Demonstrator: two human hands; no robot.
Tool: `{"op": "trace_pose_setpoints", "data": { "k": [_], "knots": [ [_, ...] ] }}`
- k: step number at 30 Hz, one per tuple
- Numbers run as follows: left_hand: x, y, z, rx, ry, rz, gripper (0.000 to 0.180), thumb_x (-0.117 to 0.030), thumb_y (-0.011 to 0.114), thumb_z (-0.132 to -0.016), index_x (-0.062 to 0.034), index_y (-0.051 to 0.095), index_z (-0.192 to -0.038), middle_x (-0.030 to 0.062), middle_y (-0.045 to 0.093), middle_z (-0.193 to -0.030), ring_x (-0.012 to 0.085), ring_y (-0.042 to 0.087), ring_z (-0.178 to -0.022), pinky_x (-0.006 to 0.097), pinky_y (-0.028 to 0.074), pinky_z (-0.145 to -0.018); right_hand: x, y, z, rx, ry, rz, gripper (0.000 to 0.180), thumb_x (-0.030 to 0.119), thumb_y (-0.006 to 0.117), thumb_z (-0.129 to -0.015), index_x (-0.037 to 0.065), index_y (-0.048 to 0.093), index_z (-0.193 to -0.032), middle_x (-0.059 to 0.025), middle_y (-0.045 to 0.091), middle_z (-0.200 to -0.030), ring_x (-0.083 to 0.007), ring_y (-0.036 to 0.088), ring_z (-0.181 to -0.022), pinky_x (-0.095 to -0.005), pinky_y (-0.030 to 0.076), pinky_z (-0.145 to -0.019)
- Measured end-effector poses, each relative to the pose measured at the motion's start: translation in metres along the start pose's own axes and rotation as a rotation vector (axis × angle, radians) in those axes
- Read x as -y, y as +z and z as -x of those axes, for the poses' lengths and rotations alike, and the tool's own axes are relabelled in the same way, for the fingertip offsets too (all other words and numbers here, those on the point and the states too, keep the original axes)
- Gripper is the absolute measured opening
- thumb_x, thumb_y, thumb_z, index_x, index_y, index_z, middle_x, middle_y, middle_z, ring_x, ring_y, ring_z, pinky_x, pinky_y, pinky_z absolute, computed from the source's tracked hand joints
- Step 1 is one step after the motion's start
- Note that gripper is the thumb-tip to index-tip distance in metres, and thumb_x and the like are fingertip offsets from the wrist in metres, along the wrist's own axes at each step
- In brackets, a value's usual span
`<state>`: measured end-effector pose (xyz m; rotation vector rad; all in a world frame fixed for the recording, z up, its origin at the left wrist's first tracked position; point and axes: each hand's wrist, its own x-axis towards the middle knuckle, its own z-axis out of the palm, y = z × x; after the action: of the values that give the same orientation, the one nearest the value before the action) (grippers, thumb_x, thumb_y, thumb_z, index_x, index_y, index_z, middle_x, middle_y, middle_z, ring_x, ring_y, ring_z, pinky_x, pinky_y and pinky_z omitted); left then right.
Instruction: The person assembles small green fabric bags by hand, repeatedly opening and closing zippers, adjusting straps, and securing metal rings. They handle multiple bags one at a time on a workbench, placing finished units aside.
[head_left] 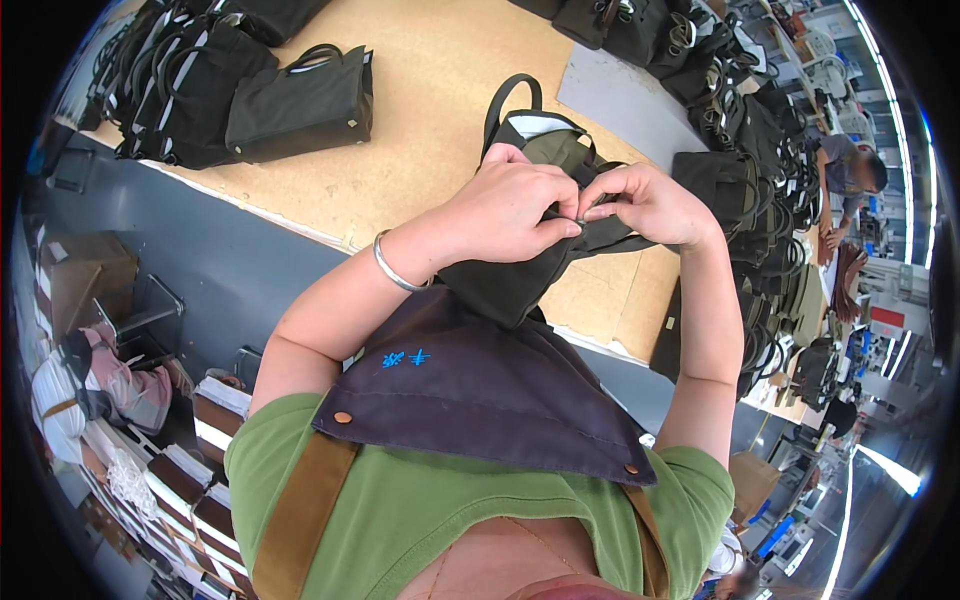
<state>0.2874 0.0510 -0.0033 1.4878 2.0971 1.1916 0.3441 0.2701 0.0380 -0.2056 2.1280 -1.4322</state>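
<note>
A pale wooden table (430, 90) stands in a busy workshop, with piles of dark bags (200, 90) along its edges. Above the near edge, the left hand (510, 210) and right hand (650, 205) meet, fingertips pinched together on the soft olive cloth bag (510, 280), which is lifted close, probably for a better look at a small detail on its rim

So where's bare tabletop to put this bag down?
Both hands, left hand and right hand, grip the dark bag. Bare tabletop lies just beyond it, between the flat black bag on the left and the grey sheet on the right. The right edge is crowded with stacked bags, as is the far-left corner.
</note>
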Motion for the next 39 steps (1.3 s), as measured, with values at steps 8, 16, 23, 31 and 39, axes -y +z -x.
{"op": "trace_pose_setpoints", "data": {
  "k": [8, 16, 23, 31, 39],
  "knots": [
    [0.001, 0.002, 0.004, -0.074, -0.019, 0.040, 0.012, -0.021, 0.071, -0.081, -0.0126, 0.063, -0.078, -0.0002, 0.059, -0.071, 0.0168, 0.054, -0.067, 0.034, 0.031, -0.087, 0.002, 0.000, 0.003, -0.005, 0.006, 0.088, 0.022, -0.009, 0.057, -0.083, 0.000, 0.069, -0.100, -0.0034, 0.068, -0.086, -0.0080, 0.057, -0.080, -0.0250, 0.047, -0.077],
    [-0.004, 0.004, 0.006, -0.137, -0.063, 0.067, 0.014, -0.021, 0.073, -0.077, -0.0138, 0.062, -0.071, -0.0015, 0.054, -0.068, 0.0151, 0.051, -0.065, 0.033, 0.028, -0.085, 0.000, -0.001, 0.003, 0.009, -0.017, 0.113, 0.021, -0.007, 0.058, -0.082, 0.001, 0.070, -0.097, -0.0032, 0.066, -0.081, -0.0085, 0.056, -0.076, -0.0247, 0.045, -0.072],
    [-0.005, 0.005, 0.008, -0.144, -0.079, 0.083, 0.014, -0.020, 0.072, -0.077, -0.0139, 0.062, -0.070, -0.0013, 0.055, -0.069, 0.0151, 0.050, -0.068, 0.033, 0.027, -0.085, 0.001, -0.001, 0.002, 0.020, -0.060, 0.137, 0.021, -0.006, 0.058, -0.082, 0.001, 0.070, -0.097, -0.0030, 0.063, -0.076, -0.0090, 0.052, -0.071, -0.0248, 0.043, -0.067],
    [-0.006, 0.007, 0.010, -0.181, -0.096, 0.079, 0.014, -0.021, 0.073, -0.076, -0.0137, 0.063, -0.071, -0.0010, 0.055, -0.070, 0.0157, 0.049, -0.068, 0.033, 0.027, -0.083, 0.004, 0.000, 0.001, 0.039, -0.006, 0.150, 0.017, -0.003, 0.060, -0.083, 0.002, 0.069, -0.096, -0.0008, 0.058, -0.069, -0.0084, 0.045, -0.065, -0.0250, 0.037, -0.059],
    [-0.005, 0.008, 0.013, -0.183, -0.105, 0.084, 0.014, -0.020, 0.074, -0.075, -0.0133, 0.063, -0.070, -0.0011, 0.056, -0.071, 0.0157, 0.050, -0.068, 0.033, 0.027, -0.084, -0.002, 0.002, -0.002, 0.047, -0.003, 0.072, 0.020, -0.004, 0.059, -0.080, 0.001, 0.070, -0.096, 0.0005, 0.056, -0.067, -0.0076, 0.044, -0.063, -0.0245, 0.036, -0.058]
  ]
}}
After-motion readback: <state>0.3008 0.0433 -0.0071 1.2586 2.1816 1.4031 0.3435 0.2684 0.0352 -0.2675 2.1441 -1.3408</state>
